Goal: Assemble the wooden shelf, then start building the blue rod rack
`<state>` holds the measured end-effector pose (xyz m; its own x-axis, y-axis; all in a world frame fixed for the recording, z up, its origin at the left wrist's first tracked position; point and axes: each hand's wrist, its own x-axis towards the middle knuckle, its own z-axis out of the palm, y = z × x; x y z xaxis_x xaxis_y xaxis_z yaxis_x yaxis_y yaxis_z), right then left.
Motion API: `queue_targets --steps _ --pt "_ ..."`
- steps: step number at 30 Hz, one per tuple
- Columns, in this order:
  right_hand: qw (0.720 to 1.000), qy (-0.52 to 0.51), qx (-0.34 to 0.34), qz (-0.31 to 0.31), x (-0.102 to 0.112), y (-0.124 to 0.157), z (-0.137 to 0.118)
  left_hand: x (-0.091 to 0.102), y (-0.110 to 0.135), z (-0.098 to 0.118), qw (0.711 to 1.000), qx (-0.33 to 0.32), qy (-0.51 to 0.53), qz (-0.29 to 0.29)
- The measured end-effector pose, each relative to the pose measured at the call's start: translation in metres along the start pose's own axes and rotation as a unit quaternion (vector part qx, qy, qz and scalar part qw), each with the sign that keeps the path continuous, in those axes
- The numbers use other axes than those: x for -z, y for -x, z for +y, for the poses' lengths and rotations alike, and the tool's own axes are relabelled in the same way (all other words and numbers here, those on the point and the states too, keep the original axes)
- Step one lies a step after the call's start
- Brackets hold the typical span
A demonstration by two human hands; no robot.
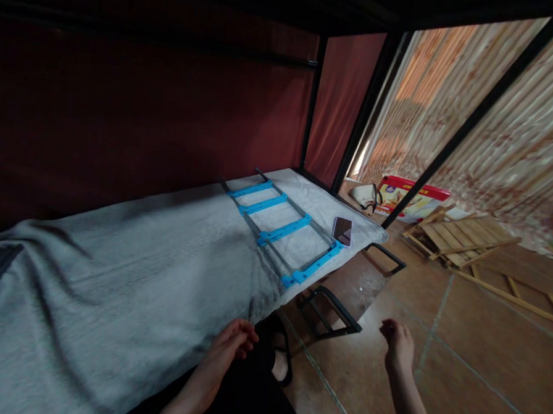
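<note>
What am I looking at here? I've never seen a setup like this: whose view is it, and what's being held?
There is no machine: these are a person's bare hands, seen in one picture from a camera worn on the head, looking forward and down. The left hand is near the edge of the grey blanket; the right hand is over the tiled floor. Both are loosely curled, with nothing visible in them. On the blanket lie a blue-and-grey frame, shaped like a ladder, and a phone beside it.

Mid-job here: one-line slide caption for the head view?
Left hand and right hand, both loosely curled, near a grey blanket bearing a blue-barred frame and a phone.
</note>
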<state>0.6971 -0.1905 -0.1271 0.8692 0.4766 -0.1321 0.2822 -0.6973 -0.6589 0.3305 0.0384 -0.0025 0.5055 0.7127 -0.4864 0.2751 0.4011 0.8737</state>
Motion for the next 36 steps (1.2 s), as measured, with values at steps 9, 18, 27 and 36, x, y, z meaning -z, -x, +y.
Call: queue_targets --steps 9,18,27,36 --pt "0.953 -0.188 0.238 0.016 -0.052 -0.012 -0.199 0.068 0.012 -0.003 0.994 -0.039 0.035 0.097" --pt "0.927 0.21 0.254 -0.179 -0.128 -0.019 -0.31 0.139 0.039 -0.06 0.976 0.004 0.114 0.187" --pt "0.925 0.256 0.237 -0.153 -0.126 -0.019 -0.324 0.175 0.05 -0.099 0.955 0.049 0.186 0.225" --pt "0.914 0.246 0.299 -0.12 -0.12 0.061 -0.371 0.152 0.044 -0.063 0.957 0.04 0.194 0.212"
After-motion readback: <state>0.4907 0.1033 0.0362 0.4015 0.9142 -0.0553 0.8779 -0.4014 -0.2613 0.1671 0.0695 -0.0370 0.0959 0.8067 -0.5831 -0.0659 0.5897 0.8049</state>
